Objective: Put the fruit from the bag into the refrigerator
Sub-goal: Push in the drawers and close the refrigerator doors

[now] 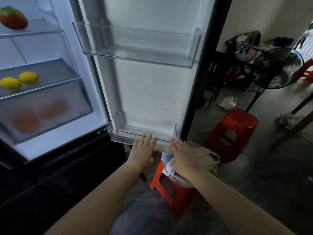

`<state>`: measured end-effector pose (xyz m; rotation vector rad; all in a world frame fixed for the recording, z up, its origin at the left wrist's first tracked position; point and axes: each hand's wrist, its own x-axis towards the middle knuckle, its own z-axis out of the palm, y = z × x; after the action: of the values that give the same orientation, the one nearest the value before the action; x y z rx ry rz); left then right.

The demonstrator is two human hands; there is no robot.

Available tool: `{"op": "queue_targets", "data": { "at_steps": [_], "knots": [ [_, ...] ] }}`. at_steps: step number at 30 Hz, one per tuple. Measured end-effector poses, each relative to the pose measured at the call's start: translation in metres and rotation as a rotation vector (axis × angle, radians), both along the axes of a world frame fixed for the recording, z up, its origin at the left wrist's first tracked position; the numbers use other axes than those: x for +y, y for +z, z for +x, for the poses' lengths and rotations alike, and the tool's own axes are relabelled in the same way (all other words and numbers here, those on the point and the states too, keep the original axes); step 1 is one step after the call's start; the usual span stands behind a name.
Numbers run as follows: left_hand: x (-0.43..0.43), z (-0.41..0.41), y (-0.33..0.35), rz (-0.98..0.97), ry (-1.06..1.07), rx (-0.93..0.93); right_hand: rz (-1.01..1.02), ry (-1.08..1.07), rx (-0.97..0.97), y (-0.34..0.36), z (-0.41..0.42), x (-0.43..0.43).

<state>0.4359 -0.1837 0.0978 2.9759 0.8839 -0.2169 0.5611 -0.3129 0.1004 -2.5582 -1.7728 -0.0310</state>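
Hands: left hand [144, 148] and right hand [182, 154] are both flat with straight fingers and hold nothing; their fingertips are at the front lip of the lower door bin [125, 138].
Mango [13, 18]: lies on the top shelf near its front edge; a hard slam of the door could roll it off.
Lemons [11, 83]: two lie on the middle shelf close to the lip, and a jolt could roll them too.
Oranges [26, 121]: two sit in the drawer behind its frosted front, where little can go wrong.
Door bin: thin clear plastic; leaning on its lip could likely unseat or crack it.
Bag [206, 158]: sits on the stool [169, 189], just under the right hand and below the door's corner. I cannot tell whether fruit is left inside. A swing of the door could catch the bag and drag it off.
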Motion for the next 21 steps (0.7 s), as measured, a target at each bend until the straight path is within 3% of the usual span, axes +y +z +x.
{"op": "queue_targets", "data": {
  "at_steps": [8,14,18,21],
  "knots": [
    [-0.010,-0.059,-0.007,0.059,0.046,0.004,0.162,0.288,0.062,-0.007,-0.023,-0.031],
    [-0.015,-0.107,-0.012,0.007,0.141,-0.059,0.390,0.263,-0.146,0.008,-0.020,-0.040],
    [-0.017,-0.135,-0.011,0.007,0.191,-0.064,0.381,0.422,-0.337,-0.007,-0.028,-0.035],
    [-0.015,-0.153,-0.010,0.009,0.247,-0.058,0.490,0.511,-0.317,-0.013,-0.041,-0.031]
  ]
}}
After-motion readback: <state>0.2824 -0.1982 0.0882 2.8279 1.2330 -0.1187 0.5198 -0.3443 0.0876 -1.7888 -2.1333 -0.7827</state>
